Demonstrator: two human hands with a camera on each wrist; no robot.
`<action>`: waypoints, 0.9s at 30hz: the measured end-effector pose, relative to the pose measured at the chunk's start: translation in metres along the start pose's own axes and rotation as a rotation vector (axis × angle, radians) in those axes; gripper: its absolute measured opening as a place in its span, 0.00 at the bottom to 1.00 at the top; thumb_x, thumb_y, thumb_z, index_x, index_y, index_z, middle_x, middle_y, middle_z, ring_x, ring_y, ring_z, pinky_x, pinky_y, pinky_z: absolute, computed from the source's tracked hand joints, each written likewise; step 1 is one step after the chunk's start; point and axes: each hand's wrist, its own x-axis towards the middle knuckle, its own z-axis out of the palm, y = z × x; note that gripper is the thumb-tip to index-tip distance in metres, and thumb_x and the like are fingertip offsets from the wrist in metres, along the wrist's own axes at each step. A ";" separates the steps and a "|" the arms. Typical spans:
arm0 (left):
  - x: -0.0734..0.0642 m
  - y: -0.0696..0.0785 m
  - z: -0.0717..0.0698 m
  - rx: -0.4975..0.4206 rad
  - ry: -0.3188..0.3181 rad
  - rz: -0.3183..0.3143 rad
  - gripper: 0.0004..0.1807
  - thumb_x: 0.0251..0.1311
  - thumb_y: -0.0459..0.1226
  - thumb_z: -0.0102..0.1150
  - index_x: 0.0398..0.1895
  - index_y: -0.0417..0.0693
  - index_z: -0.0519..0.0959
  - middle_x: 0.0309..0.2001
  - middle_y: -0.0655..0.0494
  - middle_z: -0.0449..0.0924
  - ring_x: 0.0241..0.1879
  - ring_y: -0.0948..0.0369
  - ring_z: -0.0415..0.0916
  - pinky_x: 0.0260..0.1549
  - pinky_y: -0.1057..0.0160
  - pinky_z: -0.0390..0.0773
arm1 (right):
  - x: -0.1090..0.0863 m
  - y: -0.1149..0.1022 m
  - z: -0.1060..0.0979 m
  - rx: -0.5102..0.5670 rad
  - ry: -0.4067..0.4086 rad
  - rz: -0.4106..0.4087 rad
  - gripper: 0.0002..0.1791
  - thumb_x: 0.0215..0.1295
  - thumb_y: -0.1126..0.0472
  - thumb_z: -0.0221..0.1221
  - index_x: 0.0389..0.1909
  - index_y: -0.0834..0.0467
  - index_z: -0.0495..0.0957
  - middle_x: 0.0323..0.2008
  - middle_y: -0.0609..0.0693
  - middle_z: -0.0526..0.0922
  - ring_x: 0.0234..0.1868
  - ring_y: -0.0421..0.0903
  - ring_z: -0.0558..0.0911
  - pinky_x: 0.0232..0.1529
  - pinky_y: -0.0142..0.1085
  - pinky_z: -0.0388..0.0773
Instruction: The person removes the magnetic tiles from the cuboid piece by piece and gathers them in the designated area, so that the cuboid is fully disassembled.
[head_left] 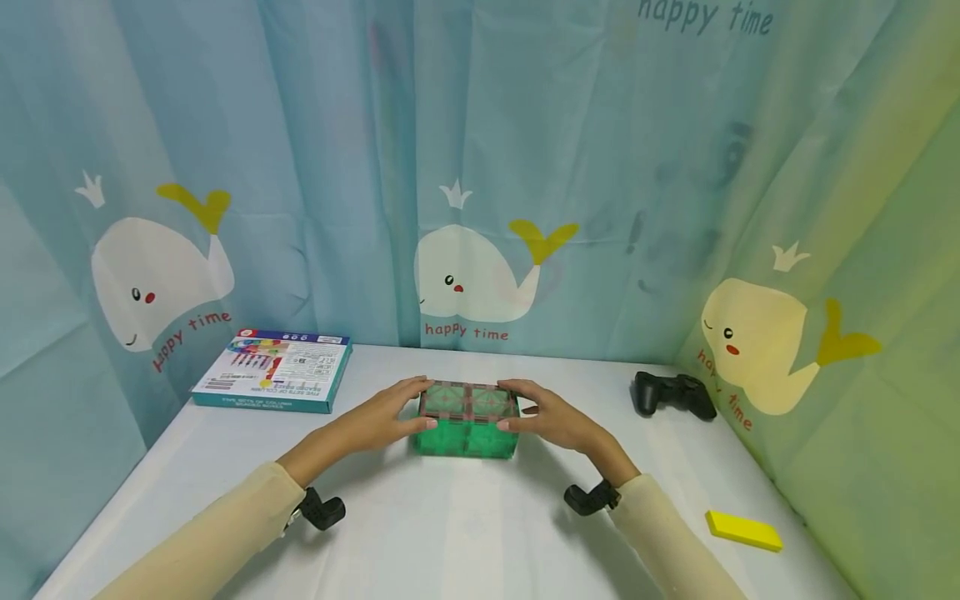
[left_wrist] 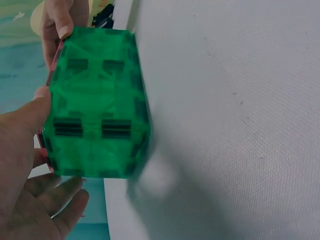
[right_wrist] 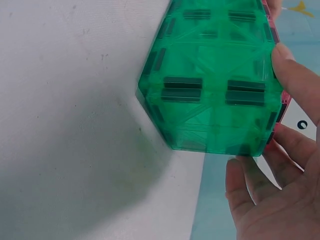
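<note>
I judge the translucent green plastic box with pink-tinted top panels (head_left: 465, 439) light, stiff, slick and weak-seamed. It stands on the white worktop (head_left: 450, 533). The left hand (head_left: 382, 415) and right hand (head_left: 558, 419) grip its upper ends, thumbs opposing fingers; I advise supporting both end walls.

The person wears a left sleeve (head_left: 210, 533) and a right sleeve (head_left: 671, 533), both long, plain and of a light cream colour, with some soft folds in the cloth. At each wrist, near the cuff, there is a small black device, the left one (head_left: 324, 510) and the right one (head_left: 588, 498) having a smooth, bent shape with rounded ends. The hands (head_left: 378, 421) are bare.
</note>
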 end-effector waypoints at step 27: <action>0.003 0.001 0.000 0.009 -0.012 -0.011 0.44 0.75 0.59 0.58 0.84 0.47 0.59 0.84 0.42 0.53 0.82 0.43 0.54 0.77 0.36 0.59 | 0.000 -0.014 -0.002 -0.244 0.040 -0.047 0.45 0.70 0.47 0.70 0.82 0.56 0.62 0.78 0.58 0.62 0.80 0.62 0.60 0.74 0.65 0.65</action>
